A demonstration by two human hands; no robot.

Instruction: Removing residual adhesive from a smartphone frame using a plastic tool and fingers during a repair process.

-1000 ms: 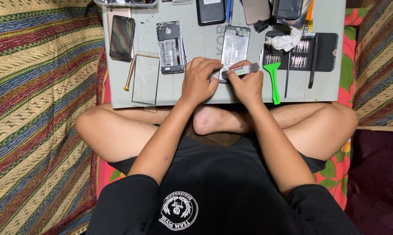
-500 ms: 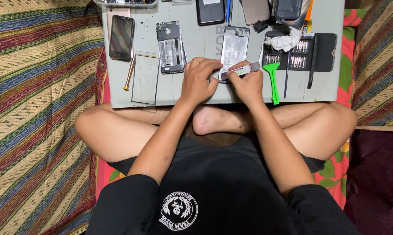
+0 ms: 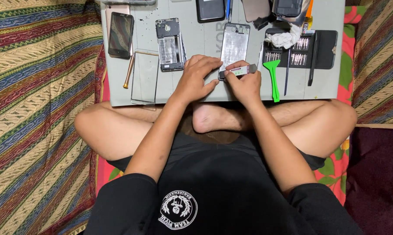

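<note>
An opened phone frame [image 3: 234, 45] with a silver inner plate lies on the grey work mat [image 3: 205, 41]. My left hand [image 3: 196, 78] rests on the mat with its fingers pressing the frame's lower left corner. My right hand [image 3: 244, 82] grips a small flat metal tool [image 3: 244, 70] laid across the frame's bottom edge. I sit cross-legged, and one bare foot [image 3: 214, 117] shows under the mat's near edge.
On the mat lie a second opened phone body [image 3: 170, 43], a dark phone [image 3: 120, 35], a glass panel [image 3: 145, 77], a copper rod [image 3: 129, 69], a green plastic pry tool [image 3: 272, 78], a black case of screwdriver bits [image 3: 305, 50] and other phones at the far edge. A striped cloth [image 3: 35, 109] covers the floor.
Both hands stay at the frame's bottom edge. The metal tool in my right hand has shifted slightly along that edge; nothing else has moved.
</note>
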